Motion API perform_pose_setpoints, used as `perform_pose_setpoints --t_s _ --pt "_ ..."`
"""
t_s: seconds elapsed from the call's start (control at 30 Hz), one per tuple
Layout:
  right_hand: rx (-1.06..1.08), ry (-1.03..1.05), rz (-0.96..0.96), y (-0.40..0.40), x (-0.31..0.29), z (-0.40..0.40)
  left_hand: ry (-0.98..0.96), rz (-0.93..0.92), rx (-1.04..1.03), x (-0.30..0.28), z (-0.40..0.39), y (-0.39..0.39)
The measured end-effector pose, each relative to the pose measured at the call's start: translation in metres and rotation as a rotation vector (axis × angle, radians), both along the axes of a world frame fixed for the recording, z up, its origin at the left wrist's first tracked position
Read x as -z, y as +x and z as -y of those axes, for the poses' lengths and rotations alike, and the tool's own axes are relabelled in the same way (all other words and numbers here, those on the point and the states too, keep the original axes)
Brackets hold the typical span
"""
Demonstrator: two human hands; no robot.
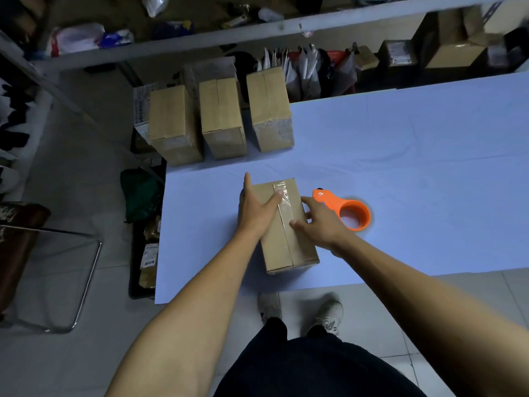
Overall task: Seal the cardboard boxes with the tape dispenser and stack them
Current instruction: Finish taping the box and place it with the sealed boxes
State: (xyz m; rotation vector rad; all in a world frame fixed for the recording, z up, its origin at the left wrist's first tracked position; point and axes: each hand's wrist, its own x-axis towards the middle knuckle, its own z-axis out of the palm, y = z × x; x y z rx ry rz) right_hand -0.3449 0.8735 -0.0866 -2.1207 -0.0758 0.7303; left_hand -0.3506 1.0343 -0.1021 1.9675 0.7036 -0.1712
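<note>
A closed cardboard box (pixel 289 239) lies on the light blue table (pixel 400 156), with clear tape running along its top seam. My left hand (pixel 256 209) lies flat on the box's left top side, fingers straight, thumb across the tape. My right hand (pixel 320 222) rests against the box's right edge, its fingers spread and its thumb on the top. An orange tape dispenser (pixel 347 209) lies on the table just right of the box, behind my right hand. Three more closed boxes (pixel 221 118) stand in a row at the table's far left corner.
A shelf (pixel 200 44) with bags and packets runs behind the table. More cartons (pixel 452 44) sit at the back right. A metal-framed chair (pixel 43 253) stands on the floor to the left. Parcels and a green bag (pixel 140 193) lie beside the table's left edge.
</note>
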Motion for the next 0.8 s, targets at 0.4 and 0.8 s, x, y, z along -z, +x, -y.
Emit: perform_pose_setpoints --t_s 0.4,0.8 --pt "0.014 0.080 0.095 0.025 0.012 0.009 0.040 0.128 0.123 0.031 0.019 -0.025" --pt "0.080 -0.477 0.225 0.029 0.059 0.053 0.038 0.166 0.104 0.042 0.019 -0.021"
